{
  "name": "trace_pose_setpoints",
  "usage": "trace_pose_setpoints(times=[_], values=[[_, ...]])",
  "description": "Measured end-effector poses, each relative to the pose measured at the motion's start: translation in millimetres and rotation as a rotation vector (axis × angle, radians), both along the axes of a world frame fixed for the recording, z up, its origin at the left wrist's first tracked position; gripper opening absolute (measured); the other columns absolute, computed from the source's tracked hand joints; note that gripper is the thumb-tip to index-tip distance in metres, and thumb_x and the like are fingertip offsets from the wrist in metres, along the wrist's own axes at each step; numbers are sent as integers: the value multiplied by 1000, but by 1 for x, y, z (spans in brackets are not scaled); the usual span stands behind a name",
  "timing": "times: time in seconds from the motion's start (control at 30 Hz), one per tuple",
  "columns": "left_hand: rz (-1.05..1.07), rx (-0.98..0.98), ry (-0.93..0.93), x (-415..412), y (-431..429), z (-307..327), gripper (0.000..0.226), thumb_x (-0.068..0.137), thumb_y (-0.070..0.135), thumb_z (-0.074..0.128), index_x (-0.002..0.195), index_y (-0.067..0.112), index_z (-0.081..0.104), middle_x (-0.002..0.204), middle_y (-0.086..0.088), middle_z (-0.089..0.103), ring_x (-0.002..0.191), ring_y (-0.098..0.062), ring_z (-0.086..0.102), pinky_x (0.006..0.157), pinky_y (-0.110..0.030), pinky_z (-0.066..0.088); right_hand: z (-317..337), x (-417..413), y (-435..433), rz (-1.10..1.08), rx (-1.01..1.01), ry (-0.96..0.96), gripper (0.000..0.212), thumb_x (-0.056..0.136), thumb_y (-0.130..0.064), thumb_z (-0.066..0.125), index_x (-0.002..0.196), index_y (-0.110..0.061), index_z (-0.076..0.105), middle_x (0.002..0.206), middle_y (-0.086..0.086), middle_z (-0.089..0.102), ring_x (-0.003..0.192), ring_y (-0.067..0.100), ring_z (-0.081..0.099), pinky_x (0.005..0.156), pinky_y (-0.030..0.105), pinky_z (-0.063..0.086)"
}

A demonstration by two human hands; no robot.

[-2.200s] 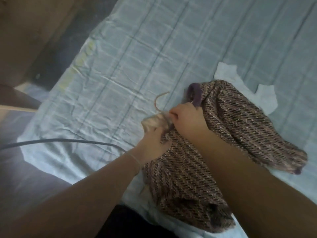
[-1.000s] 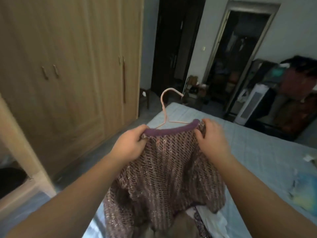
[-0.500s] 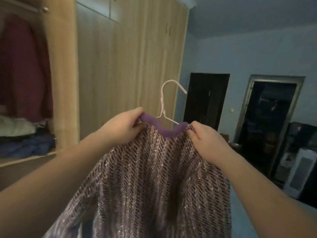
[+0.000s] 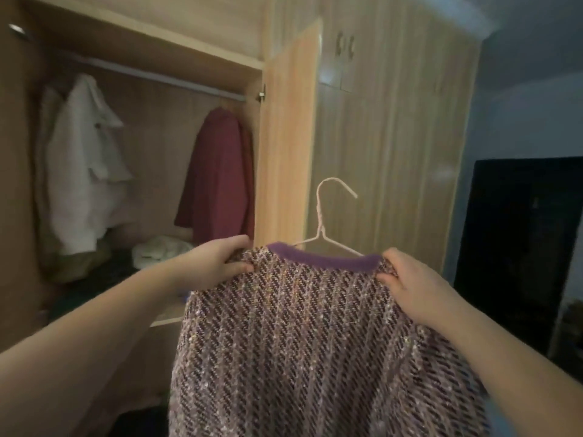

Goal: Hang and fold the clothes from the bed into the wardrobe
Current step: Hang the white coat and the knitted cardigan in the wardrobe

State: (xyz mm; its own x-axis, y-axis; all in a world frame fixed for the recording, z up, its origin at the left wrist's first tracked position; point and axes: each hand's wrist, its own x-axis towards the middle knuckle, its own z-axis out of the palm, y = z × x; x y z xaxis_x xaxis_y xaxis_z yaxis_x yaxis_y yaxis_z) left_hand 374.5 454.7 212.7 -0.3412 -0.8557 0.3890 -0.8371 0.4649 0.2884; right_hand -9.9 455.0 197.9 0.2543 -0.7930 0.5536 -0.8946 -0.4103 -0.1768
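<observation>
While one shoulder of the knitted top (image 4: 315,342) is gripped by the left hand (image 4: 217,266), the fabric pinched between thumb and curled fingers, the other shoulder is gripped in the same way by the right hand (image 4: 413,285). The top is held up in the air between the two hands, spread wide, and its striped brown and pink knit hangs down out of the bottom of the view. A purple collar (image 4: 325,263) is seen along its upper edge, and from this the thin pale wire hanger (image 4: 325,222) rises upright, its hook turned to the right and caught on nothing. Beyond the hands the wardrobe (image 4: 388,152) is seen, with one compartment open at the left. Across the top of that compartment a rail (image 4: 157,78) is fixed, from which a white garment (image 4: 82,171) and a maroon garment (image 4: 217,181) are hung well apart. A pale bundled cloth (image 4: 161,252) is laid on the shelf (image 4: 167,316) below them. The open door (image 4: 284,137) stands just behind the left hand. A dark doorway (image 4: 517,234) is seen at the far right.
</observation>
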Motion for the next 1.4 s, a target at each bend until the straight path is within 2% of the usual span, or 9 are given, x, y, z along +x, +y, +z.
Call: trace_pose_setpoints(times=[0.17,0.3,0.4,0.53,0.7,0.97,1.07,1.2,1.4], values=[[130,57,-33,83,15,4,23,88,53,61,104,45,46,95,14,64,85,-5,63,82,-41,53,-12,97,-32,118,-58,-106,10,97,-33,52,95,-36,43,85,-14,56,77,9,57,65,36,48],[171,150,-29,119,21,-3,74,82,80,48,142,38,43,115,17,61,101,-4,60,90,-32,49,-20,168,-54,122,-173,-51,12,98,-35,49,108,-33,43,79,-16,50,64,9,54,52,31,38],[213,58,158,147,12,-12,41,90,58,58,122,33,64,84,7,70,74,-9,65,68,-31,49,-23,206,-71,148,-251,-4,19,96,-37,46,114,-31,43,82,-16,50,62,6,53,51,29,45],[185,54,291,174,1,-2,7,92,48,63,95,46,70,82,12,73,68,-3,64,65,-27,46,-22,239,-109,259,-217,28,22,96,-46,34,110,-32,43,85,-17,50,66,5,52,51,24,38],[493,-242,51,185,-42,-3,9,90,57,55,82,55,52,79,38,58,66,4,56,54,-26,37,-23,281,-168,336,-153,-47,48,90,-66,23,101,-29,50,85,-7,61,76,20,61,65,43,53],[691,-105,-102,226,-112,24,32,91,64,49,104,37,61,87,13,68,81,-9,64,77,-39,55,4,339,-303,575,-253,-145,35,93,-58,38,69,-33,34,54,-9,44,48,4,44,42,26,23],[640,94,-2,246,-130,34,43,87,69,52,111,36,67,95,13,73,88,-5,68,84,-35,55,6,362,-349,706,-246,-159,34,89,-66,36,76,-35,42,58,-8,52,53,4,51,43,22,27],[690,-106,22,264,-148,38,14,92,56,58,80,63,61,73,33,65,71,11,62,58,-10,39,10,394,-396,854,-247,-184,42,85,-77,38,87,-38,54,68,-14,59,67,1,57,57,30,47],[842,-320,101,311,-187,54,16,90,55,59,79,45,66,72,21,67,70,6,60,60,-24,44,4,450,-455,450,-335,-236,69,84,-76,41,134,-27,38,117,-2,53,100,23,59,70,40,55]])
